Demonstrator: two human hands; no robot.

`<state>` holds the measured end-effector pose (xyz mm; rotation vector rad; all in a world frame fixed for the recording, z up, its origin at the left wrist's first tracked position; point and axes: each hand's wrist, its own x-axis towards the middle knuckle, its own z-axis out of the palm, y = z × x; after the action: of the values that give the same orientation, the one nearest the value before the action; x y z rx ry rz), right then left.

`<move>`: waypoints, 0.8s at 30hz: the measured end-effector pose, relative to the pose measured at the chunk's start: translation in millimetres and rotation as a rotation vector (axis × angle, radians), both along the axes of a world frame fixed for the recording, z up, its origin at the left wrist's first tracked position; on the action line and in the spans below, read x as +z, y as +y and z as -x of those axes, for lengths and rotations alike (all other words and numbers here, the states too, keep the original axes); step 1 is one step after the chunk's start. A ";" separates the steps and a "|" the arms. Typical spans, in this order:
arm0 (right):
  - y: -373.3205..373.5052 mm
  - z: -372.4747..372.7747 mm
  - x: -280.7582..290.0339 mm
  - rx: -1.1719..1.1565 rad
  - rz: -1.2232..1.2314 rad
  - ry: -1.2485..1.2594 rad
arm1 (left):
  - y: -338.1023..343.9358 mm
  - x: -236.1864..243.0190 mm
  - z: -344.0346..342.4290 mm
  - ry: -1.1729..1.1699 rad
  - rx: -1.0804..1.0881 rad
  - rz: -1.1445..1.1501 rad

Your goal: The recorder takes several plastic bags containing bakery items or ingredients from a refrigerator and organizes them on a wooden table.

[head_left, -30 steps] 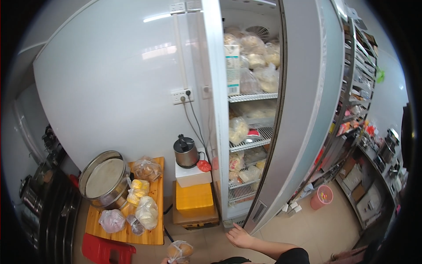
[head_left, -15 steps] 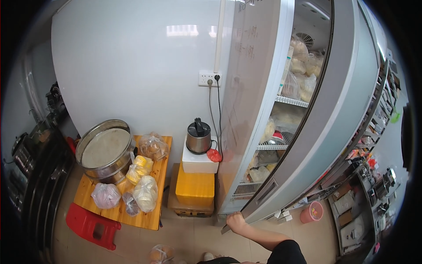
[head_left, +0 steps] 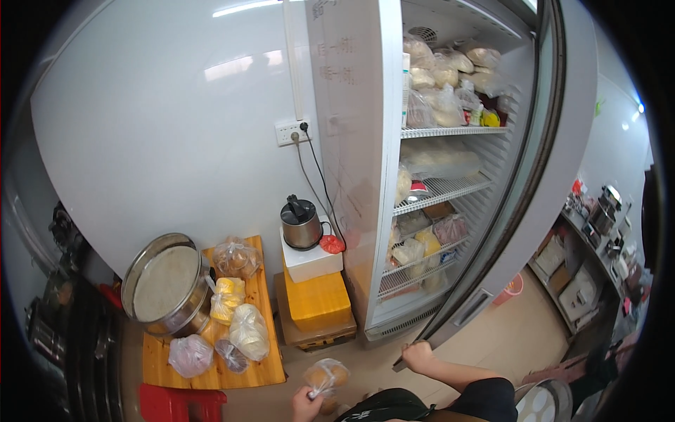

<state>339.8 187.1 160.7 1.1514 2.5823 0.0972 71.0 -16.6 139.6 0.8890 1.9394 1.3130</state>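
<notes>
My left hand [head_left: 305, 406] is closed on the gathered neck of a clear plastic bag [head_left: 328, 375], which holds round, brown, bread-like pieces. My right hand [head_left: 420, 357] grips the lower edge of a tall refrigerator's glass door [head_left: 485, 281], which stands swung open to the right. Inside the refrigerator [head_left: 389, 162], wire shelves carry several plastic bags. On the top shelf are bags of pale, round, dough-like pieces [head_left: 443, 70]. Further down lie a flat wrapped bag [head_left: 439, 158] and, below it, mixed bagged food [head_left: 422, 246].
At left a wooden table [head_left: 249, 373] bears a large steel sieve-topped pot [head_left: 169, 281] and several filled plastic bags. A red stool [head_left: 179, 404] stands before it. An electric kettle [head_left: 302, 225] tops stacked boxes [head_left: 316, 299]. Behind the door are a pink bin [head_left: 510, 288] and shelving [head_left: 569, 281].
The refrigerator door has swung wider, showing more of the shelves, with my right hand still on its edge. My left hand has come into view with the bag, now higher. The view has shifted right.
</notes>
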 end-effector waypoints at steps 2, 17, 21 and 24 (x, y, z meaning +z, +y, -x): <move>-13.6 -6.8 13.9 -0.074 0.078 0.055 | 20.3 20.7 5.6 0.247 -0.208 -0.068; 78.3 42.5 144.5 0.271 0.498 0.823 | 212.1 164.6 -58.8 0.413 -0.837 -0.212; 115.0 10.9 155.8 0.219 0.503 1.002 | 260.6 197.0 -89.3 0.440 -0.871 -0.259; 128.8 -6.0 159.1 0.152 0.438 1.059 | 288.5 209.6 -103.0 0.532 -0.947 -0.366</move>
<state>345.8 315.9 319.8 0.9596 3.2467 -1.3004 174.0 271.9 349.3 2.1648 1.2558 0.8759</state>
